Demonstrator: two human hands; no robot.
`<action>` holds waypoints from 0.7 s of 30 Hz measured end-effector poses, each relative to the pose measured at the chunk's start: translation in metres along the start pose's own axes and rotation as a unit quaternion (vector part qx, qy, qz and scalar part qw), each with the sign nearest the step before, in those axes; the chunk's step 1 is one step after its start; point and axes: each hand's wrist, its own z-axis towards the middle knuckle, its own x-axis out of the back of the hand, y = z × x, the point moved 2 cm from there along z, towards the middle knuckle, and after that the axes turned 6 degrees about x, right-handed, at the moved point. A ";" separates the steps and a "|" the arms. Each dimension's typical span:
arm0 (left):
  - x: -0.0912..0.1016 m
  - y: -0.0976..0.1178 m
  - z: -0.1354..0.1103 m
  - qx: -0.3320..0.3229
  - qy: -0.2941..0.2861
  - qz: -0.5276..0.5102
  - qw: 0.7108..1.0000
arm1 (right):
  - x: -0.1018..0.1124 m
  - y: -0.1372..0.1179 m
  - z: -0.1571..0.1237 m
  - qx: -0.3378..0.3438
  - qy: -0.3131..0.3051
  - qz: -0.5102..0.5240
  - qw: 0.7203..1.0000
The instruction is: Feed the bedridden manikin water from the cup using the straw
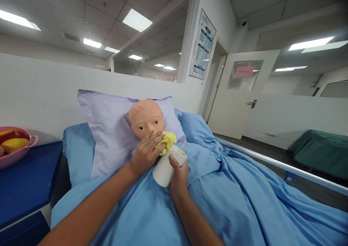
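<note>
A training manikin (145, 117) lies in bed with its head on a lilac pillow (108, 130), covered by a blue sheet (231, 202). My left hand (145, 151) is closed on a yellow cloth (166, 141) and presses it against the manikin's mouth and chin. My right hand (178, 175) grips a white cup (165, 166), tilted with its rim just below the cloth, near the manikin's chin.
A blue bedside table (27, 180) at the left carries a pink bowl (16, 153) with yellow fruit. A metal bed rail (285, 166) runs along the right side. Beyond it are a white door (239, 101) and another bed with a green cover (320, 151).
</note>
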 end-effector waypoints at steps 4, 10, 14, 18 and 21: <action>-0.010 0.003 -0.027 0.034 0.014 0.016 0.999 | 0.000 0.001 0.000 -0.011 0.002 -0.001 1.000; 0.003 0.008 -0.046 0.065 0.029 0.002 0.998 | -0.001 0.002 -0.002 -0.012 -0.006 -0.007 1.000; 0.003 0.010 -0.021 0.059 0.067 -0.007 0.996 | 0.001 0.005 -0.001 -0.005 -0.017 0.000 1.000; -0.012 0.010 -0.006 0.034 0.042 0.048 0.997 | 0.003 0.007 0.001 0.003 -0.008 -0.009 1.000; -0.018 0.010 -0.014 0.027 0.024 0.089 0.995 | 0.002 0.007 0.001 -0.004 -0.007 -0.007 1.000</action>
